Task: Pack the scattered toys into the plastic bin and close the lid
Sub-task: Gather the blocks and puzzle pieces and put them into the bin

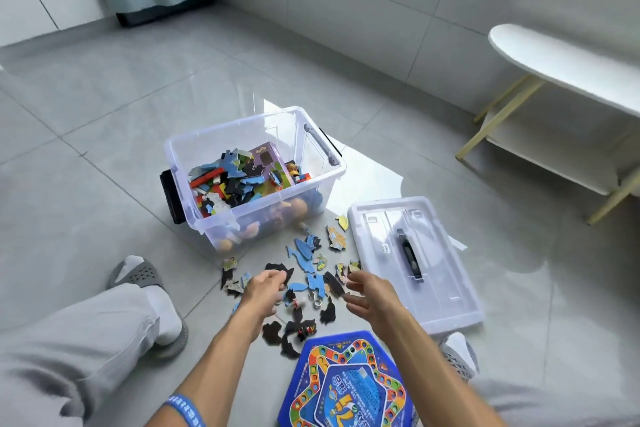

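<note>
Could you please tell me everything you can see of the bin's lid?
The lid is a clear, rectangular plastic piece with rounded corners, moulded ribs and a dark handle along its middle. It lies flat on the tiled floor, off the bin and to its right. Neither hand touches it; the right hand hovers just left of it. Puzzle pieces lie beside its left edge.

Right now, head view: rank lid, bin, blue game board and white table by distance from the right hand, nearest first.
From the right hand:
1. Lid, flat on the floor just to its right.
2. Blue game board, on the floor below the hand, near the person.
3. Bin, open, up and to the left.
4. White table, far right by the wall.
</note>
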Available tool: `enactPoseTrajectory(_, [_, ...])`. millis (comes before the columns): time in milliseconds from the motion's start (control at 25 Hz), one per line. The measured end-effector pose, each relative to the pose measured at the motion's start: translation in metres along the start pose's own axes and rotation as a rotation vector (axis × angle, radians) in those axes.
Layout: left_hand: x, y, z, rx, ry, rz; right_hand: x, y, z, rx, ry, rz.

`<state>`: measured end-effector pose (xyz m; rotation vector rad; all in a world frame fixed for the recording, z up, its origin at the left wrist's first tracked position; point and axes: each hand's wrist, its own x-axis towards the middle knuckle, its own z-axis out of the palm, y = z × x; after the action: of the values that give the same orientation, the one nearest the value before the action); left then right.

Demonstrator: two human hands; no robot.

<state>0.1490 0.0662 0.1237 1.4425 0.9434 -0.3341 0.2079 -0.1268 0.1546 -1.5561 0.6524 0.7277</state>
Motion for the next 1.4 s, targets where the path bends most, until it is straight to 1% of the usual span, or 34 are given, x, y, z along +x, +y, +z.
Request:
enactPoseTrajectory(160, [-0.002, -0.006, -0.001, 0.030, 0.023, -0.023, 0.012, 0.010, 0.002, -0.092, -0.033, -0.010])
enactPoseTrajectory(280, [0.013, -0.021, 0.000, 0.094, 0.028, -0.059, 0.035, 0.022, 0.000, -0.283, -0.057, -0.030])
enactPoseTrajectory(400, [0.035, -0.040, -0.003, 0.206, 0.051, -0.097, 0.069, 0.034, -0.007, -0.446, -0.010, -0.042])
enactPoseTrajectory(480, [0.053, -0.058, -0.004, 0.387, 0.066, -0.124, 0.098, 0.046, -0.011, -0.583, 0.006, -0.058])
enactPoseTrajectory(520, [0.062, -0.067, -0.003, 0.523, 0.072, -0.127, 0.111, 0.053, -0.012, -0.661, 0.022, -0.068])
enactPoseTrajectory(640, [0.083, -0.100, 0.011, 1.075, 0.072, -0.034, 0.144, 0.069, -0.013, -0.835, 0.189, -0.150])
enactPoseTrajectory(680, [0.087, -0.112, 0.019, 1.195, 0.042, 0.008, 0.155, 0.072, -0.011, -0.877, 0.242, -0.188])
enactPoseTrajectory(720, [0.090, -0.123, 0.029, 1.249, 0.003, 0.024, 0.164, 0.075, -0.009, -0.913, 0.270, -0.223])
enactPoseTrajectory(760, [0.093, -0.135, 0.038, 1.254, -0.017, 0.018, 0.174, 0.079, -0.006, -0.944, 0.272, -0.247])
enactPoseTrajectory(800, [0.097, -0.145, 0.045, 1.234, -0.005, 0.015, 0.183, 0.083, -0.002, -0.971, 0.255, -0.266])
enactPoseTrajectory(880, [0.105, -0.153, 0.051, 1.181, 0.075, 0.035, 0.196, 0.088, 0.006, -1.034, 0.229, -0.318])
enactPoseTrajectory(960, [0.115, -0.149, 0.050, 1.118, 0.158, 0.107, 0.203, 0.089, 0.013, -1.085, 0.248, -0.387])
enactPoseTrajectory(1000, [0.121, -0.145, 0.048, 1.077, 0.174, 0.146, 0.205, 0.088, 0.016, -1.092, 0.257, -0.408])
enactPoseTrajectory(1080, [0.130, -0.137, 0.046, 0.995, 0.151, 0.210, 0.206, 0.087, 0.019, -1.113, 0.253, -0.440])
enactPoseTrajectory(1160, [0.135, -0.135, 0.045, 0.936, 0.127, 0.254, 0.206, 0.090, 0.019, -1.115, 0.252, -0.434])
enactPoseTrajectory(1280, [0.137, -0.133, 0.045, 0.931, 0.175, 0.311, 0.205, 0.090, 0.020, -1.103, 0.246, -0.357])
enactPoseTrajectory(1400, [0.142, -0.133, 0.044, 0.905, 0.192, 0.253, 0.208, 0.089, 0.026, -1.151, 0.273, -0.354])
